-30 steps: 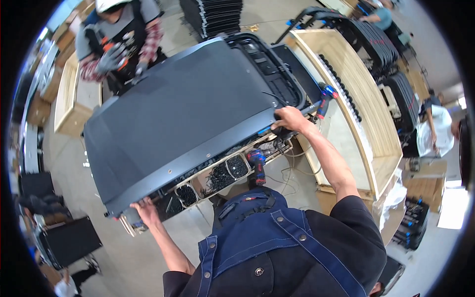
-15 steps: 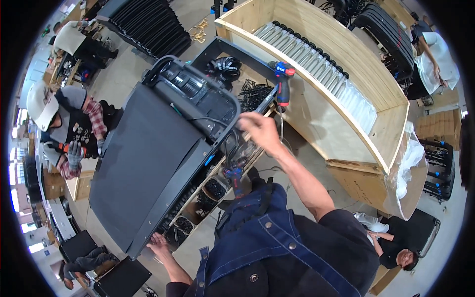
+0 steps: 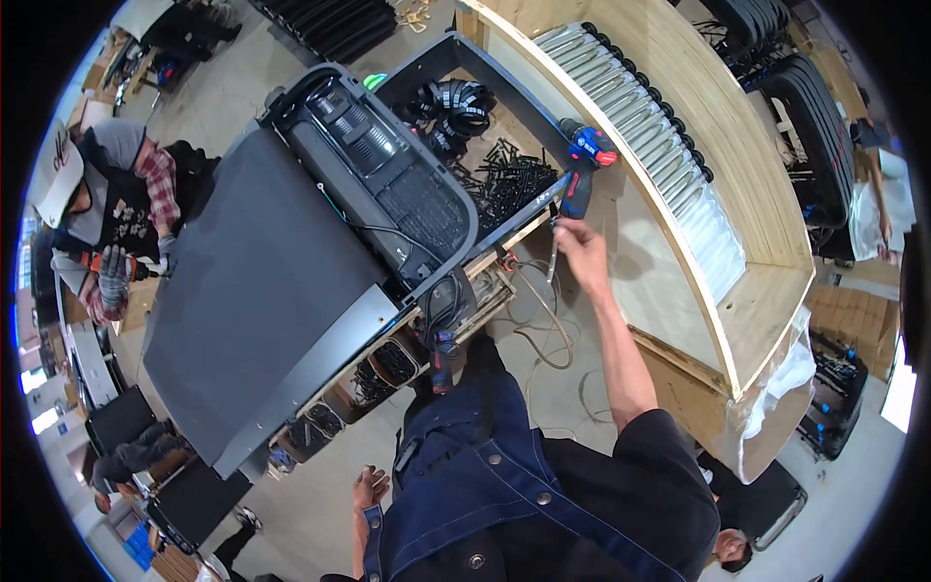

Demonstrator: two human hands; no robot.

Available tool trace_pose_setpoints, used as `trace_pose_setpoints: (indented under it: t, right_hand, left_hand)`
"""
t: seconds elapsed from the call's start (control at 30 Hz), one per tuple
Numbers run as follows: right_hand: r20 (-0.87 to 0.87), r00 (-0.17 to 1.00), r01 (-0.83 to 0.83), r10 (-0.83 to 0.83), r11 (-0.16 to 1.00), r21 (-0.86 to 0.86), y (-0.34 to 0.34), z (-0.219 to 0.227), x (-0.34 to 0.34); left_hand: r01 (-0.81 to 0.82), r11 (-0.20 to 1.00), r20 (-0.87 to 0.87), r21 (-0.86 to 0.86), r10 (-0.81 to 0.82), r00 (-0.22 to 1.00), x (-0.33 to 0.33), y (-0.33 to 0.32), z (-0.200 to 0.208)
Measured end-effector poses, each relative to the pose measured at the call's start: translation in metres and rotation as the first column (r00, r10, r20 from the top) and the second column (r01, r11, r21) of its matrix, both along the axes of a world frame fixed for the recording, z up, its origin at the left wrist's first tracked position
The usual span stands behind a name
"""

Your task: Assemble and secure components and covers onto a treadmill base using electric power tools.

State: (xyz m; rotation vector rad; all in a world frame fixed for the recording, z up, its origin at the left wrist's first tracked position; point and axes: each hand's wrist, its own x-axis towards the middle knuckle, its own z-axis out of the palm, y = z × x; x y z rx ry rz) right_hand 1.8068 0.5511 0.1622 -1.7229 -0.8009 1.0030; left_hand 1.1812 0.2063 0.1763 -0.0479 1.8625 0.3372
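The blue drill (image 3: 580,179) rests on the edge of a black bin (image 3: 531,107) of screws (image 3: 504,179), beside the treadmill (image 3: 291,262). The right hand (image 3: 580,250) reaches just under it, fingers loosely curled, holding nothing. The left hand (image 3: 367,488) hangs open by the apron (image 3: 485,485).

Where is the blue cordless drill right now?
In the head view, the blue cordless drill stands upper right of centre, between the black parts bin and wooden crate, just above the right hand.

Bright, even light; fisheye-bent edges

Blue-and-red drill (image 3: 582,165), black treadmill deck (image 3: 252,291)
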Motion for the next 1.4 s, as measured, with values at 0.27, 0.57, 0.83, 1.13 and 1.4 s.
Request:
trace_pose_setpoints:
  t: [0.27,0.57,0.83,1.13,1.4]
  right_hand:
    - [0.400,0.913,-0.048,0.080,0.995,-0.089,-0.036,-0.003,-0.085]
    - [-0.077,0.835,0.539,-0.544,0.839,-0.076,0.000,-0.004,-0.010]
    - [0.565,0.821,0.065,0.084,0.969,-0.238,0.065,-0.003,0.037]
    - [0.806,0.590,-0.027,0.054,0.999,-0.047,0.124,-0.001,0.050]
    - [0.251,0.947,0.184,-0.198,0.980,0.077,0.032,0.017,0.041]
  left_hand:
    - [0.234,0.972,0.005,-0.029,-0.234,0.972,0.060,0.018,-0.018]
    - [0.115,0.993,-0.025,-0.007,-0.115,0.993,0.071,0.054,0.001]
    - [0.142,0.984,0.013,0.104,-0.144,0.990,0.060,0.057,-0.020]
    - [0.254,0.965,0.041,0.067,-0.257,0.965,0.077,0.093,-0.017]
    - [0.147,0.980,0.033,0.136,-0.152,0.988,0.085,0.096,-0.014]
